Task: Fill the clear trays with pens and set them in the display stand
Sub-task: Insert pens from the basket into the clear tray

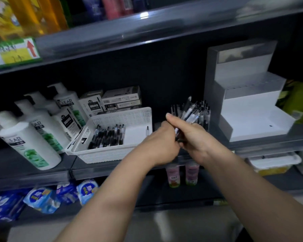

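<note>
Pens: tray-filling step in hand

Pens (188, 113) bunched at centre, left hand (160, 143) and right hand (193, 137) both curled round them. More stand at 1 o'clock in the clear tray (206, 119) (walls blurred). Display stand (252, 119), 3 o'clock, bears no tray yet. Next, probably: drop the bundle upright into the tray.

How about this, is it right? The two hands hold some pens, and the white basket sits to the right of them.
Not quite. The left hand and the right hand do hold some pens, but the white basket sits to the left of them, not to the right. The head view shows it.
</note>
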